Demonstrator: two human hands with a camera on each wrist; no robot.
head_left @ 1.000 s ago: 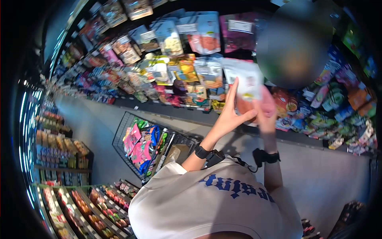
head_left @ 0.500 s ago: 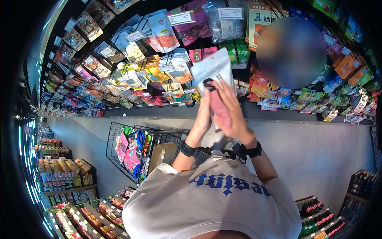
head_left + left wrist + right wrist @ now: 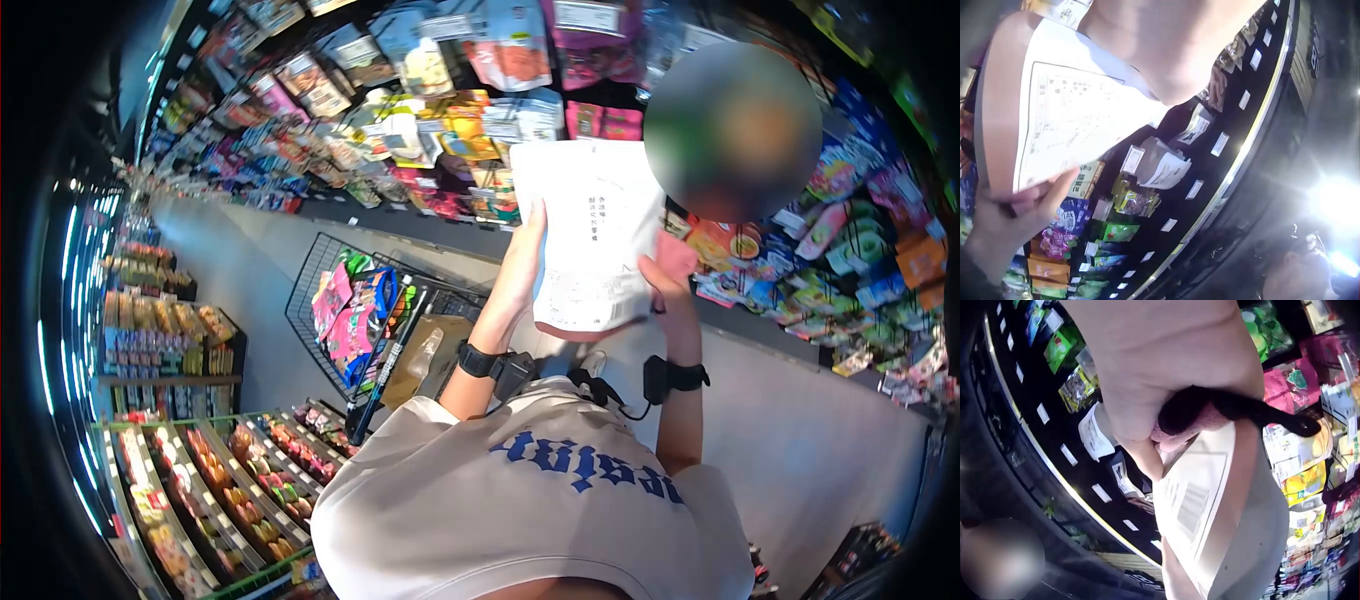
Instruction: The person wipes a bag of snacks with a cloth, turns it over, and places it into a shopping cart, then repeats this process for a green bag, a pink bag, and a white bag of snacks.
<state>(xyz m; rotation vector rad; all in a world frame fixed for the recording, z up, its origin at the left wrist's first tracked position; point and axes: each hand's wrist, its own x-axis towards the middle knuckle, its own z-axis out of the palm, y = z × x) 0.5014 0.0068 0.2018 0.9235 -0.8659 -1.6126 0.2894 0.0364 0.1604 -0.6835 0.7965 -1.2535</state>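
A white pouch with small dark print and a pinkish lower edge faces up between the hands. My left hand grips its left side, thumb along the face; in the left wrist view this hand covers the pouch's upper edge. My right hand pinches the lower right edge of the pouch. A pink item shows beside that hand. In the right wrist view, a black strap and pink fabric come out from under my right hand, next to the pouch's printed panel.
Hanging snack packets with price tags fill the rack ahead. A wire cart holding colourful packets and a cardboard box stands to the left on the floor. Produce shelves lie at lower left. Part of the view is blurred.
The pouch has turned from slanted between closely placed hands to spread flat, its printed white side showing. My hands have moved apart to its opposite sides. The head view has shifted.
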